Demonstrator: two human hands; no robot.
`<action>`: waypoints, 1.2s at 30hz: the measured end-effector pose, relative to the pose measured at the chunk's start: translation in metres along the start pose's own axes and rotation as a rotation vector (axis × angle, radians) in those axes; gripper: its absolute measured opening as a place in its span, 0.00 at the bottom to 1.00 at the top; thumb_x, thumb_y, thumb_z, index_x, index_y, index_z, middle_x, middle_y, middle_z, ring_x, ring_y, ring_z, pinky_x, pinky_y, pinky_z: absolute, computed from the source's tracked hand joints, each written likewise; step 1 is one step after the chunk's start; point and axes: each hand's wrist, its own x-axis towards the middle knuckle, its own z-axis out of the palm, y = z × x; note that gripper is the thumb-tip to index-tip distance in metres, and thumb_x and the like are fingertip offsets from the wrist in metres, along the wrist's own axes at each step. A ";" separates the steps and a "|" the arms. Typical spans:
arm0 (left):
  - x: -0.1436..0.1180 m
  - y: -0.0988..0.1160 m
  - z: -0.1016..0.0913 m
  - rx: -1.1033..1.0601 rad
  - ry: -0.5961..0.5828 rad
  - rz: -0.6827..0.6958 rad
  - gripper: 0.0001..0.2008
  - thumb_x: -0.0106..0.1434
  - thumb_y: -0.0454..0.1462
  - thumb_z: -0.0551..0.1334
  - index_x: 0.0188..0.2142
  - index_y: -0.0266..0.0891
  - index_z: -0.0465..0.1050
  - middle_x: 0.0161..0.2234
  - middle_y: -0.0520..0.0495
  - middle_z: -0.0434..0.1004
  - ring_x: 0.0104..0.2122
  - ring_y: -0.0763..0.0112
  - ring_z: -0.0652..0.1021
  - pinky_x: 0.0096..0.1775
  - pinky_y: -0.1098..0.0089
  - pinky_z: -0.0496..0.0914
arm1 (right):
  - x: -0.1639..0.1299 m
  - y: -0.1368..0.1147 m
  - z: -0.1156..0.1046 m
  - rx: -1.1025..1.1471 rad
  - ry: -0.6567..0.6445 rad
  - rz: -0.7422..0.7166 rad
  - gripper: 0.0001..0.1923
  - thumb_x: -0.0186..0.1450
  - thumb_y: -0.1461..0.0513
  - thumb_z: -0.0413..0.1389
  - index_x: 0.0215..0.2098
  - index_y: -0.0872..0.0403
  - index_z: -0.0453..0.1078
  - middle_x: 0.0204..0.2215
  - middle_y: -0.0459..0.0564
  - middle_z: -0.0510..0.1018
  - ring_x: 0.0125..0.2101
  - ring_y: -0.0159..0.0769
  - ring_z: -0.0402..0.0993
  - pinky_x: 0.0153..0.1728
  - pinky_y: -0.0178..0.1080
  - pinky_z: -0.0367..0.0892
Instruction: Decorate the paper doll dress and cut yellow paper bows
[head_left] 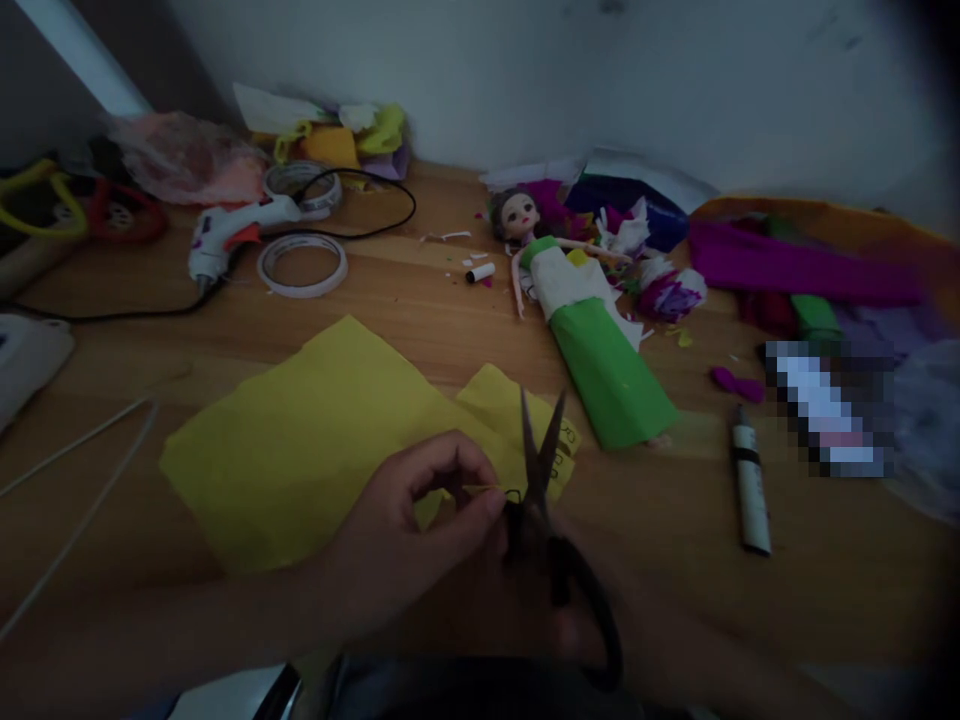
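Observation:
Between the thumb and forefinger of my left hand (431,495) is a small yellow paper piece (480,489), with a black drawn outline at its right end. My right hand (574,620), dim and blurred, grips the black handles of a pair of scissors (536,470). The blades point up and stand apart, close to the pinched piece. Behind both hands lies a large yellow paper sheet (300,430). A smaller yellow paper (491,395) beside it carries black drawn shapes near its right edge, partly behind the blades.
A doll (592,340) in a green and white paper dress lies beyond the hands. At the left are a glue gun (225,235) with its cord and tape rolls (304,265). A marker (750,485) lies at right, near coloured crepe paper (802,265).

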 end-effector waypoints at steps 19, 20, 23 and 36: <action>-0.004 -0.004 -0.001 -0.226 0.016 -0.030 0.06 0.62 0.36 0.60 0.29 0.41 0.65 0.22 0.58 0.68 0.20 0.80 0.72 0.24 0.79 0.68 | 0.005 0.005 0.012 0.035 -0.115 0.001 0.31 0.59 0.38 0.53 0.53 0.44 0.61 0.44 0.47 0.72 0.41 0.41 0.67 0.42 0.40 0.65; -0.004 -0.004 0.000 -0.201 0.028 -0.016 0.06 0.62 0.35 0.60 0.28 0.41 0.64 0.22 0.58 0.68 0.20 0.80 0.72 0.24 0.78 0.68 | 0.005 0.006 0.012 0.039 -0.119 -0.003 0.32 0.58 0.39 0.54 0.54 0.44 0.61 0.44 0.47 0.72 0.42 0.41 0.67 0.42 0.40 0.65; -0.008 -0.004 0.000 -0.120 0.071 0.056 0.06 0.61 0.33 0.59 0.28 0.42 0.64 0.21 0.58 0.69 0.20 0.79 0.71 0.25 0.78 0.67 | 0.005 0.007 0.012 0.011 -0.111 0.000 0.33 0.58 0.39 0.54 0.54 0.46 0.60 0.43 0.47 0.72 0.39 0.40 0.66 0.38 0.39 0.64; -0.008 -0.008 -0.001 -0.032 0.094 0.118 0.07 0.61 0.32 0.59 0.28 0.42 0.62 0.19 0.58 0.70 0.20 0.77 0.72 0.25 0.75 0.68 | 0.004 0.015 0.012 -0.077 -0.106 0.024 0.34 0.55 0.35 0.54 0.48 0.48 0.61 0.33 0.46 0.68 0.32 0.38 0.61 0.31 0.38 0.62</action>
